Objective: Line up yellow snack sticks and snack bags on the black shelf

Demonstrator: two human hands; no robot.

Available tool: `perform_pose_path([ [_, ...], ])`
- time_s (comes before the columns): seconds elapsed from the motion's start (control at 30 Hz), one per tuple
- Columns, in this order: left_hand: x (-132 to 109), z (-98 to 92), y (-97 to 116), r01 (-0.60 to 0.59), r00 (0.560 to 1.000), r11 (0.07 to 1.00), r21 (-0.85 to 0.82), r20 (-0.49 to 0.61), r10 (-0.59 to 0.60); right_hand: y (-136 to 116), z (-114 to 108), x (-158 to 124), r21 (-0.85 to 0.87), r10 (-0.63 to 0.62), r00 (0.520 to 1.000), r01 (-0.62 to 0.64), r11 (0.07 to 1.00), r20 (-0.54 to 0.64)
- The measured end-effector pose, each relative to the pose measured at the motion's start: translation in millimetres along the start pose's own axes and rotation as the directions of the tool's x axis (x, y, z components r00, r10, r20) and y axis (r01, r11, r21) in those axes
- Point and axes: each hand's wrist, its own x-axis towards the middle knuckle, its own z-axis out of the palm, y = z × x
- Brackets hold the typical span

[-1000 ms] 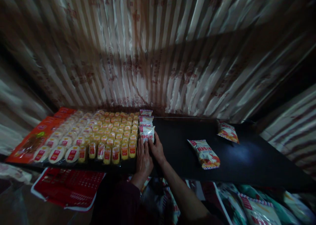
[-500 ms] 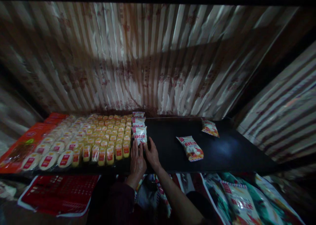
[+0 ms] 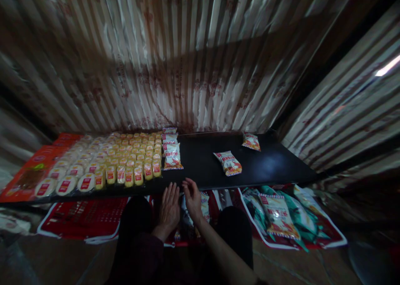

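My left hand (image 3: pixel 169 208) is held palm down near the shelf's front edge, fingers stretched out, with nothing in it. Beside it, my right hand (image 3: pixel 193 199) is open, its fingers slightly bent and also holding nothing. Just beyond them a row of white snack bags (image 3: pixel 172 156) runs back along the black shelf (image 3: pixel 200 164), the bags overlapping. Left of that row stand several lines of small yellow wrapped cakes (image 3: pixel 138 173). Two more snack bags, a nearer one (image 3: pixel 229 163) and a farther one (image 3: pixel 251 141), lie loose on the right of the shelf.
Round white packs (image 3: pixel 66 185) and orange packets (image 3: pixel 33 172) fill the shelf's left end. Below stand a red basket (image 3: pixel 81 218) on the left and a basket of green and white bags (image 3: pixel 278 216) on the right. More bags lie under my hands. A wrinkled striped sheet (image 3: pixel 187 68) hangs behind.
Both hands have drawn back toward me, away from the front snack bag of the row, which now lies uncovered. My view has tilted down, showing more of the baskets and floor.
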Motion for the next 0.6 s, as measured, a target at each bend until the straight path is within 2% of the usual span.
perform_pose_path([
  [0.07, -17, 1.8, 4, 0.038, 0.998, 0.999, -0.025, 0.057, -0.036, 9, -9, -21, -0.069, 0.039, 0.998, -0.036, 0.997, 0.049],
  [0.17, -41, 5.2, 9, 0.113, 0.973, 0.99, -0.086, 0.21, -0.093, 26, -30, -46, -0.308, 0.097, 0.995, -0.088, 0.947, 0.017],
  [0.23, -53, 6.7, 12, 0.207, 0.922, 0.972, -0.111, 0.355, -0.156, 35, -45, -57, -0.48, 0.14, 0.99, -0.117, 0.869, 0.013],
  [0.3, -59, 7.7, 15, 0.345, 0.839, 0.931, -0.115, 0.483, -0.252, 38, -58, -64, -0.609, 0.211, 0.976, -0.136, 0.781, 0.052],
  [0.37, -60, 9.1, 17, 0.476, 0.757, 0.872, -0.116, 0.558, -0.339, 37, -64, -67, -0.697, 0.289, 0.952, -0.143, 0.703, 0.097],
  [0.43, -59, 11.0, 20, 0.565, 0.696, 0.816, -0.122, 0.601, -0.393, 35, -64, -69, -0.747, 0.356, 0.926, -0.147, 0.649, 0.127],
  [0.5, -58, 12.7, 23, 0.611, 0.652, 0.782, -0.122, 0.639, -0.409, 34, -60, -71, -0.751, 0.391, 0.907, -0.146, 0.644, 0.159],
  [0.6, -58, 12.4, 26, 0.613, 0.636, 0.775, -0.151, 0.677, -0.371, 38, -54, -74, -0.685, 0.382, 0.905, -0.16, 0.711, 0.185],
])
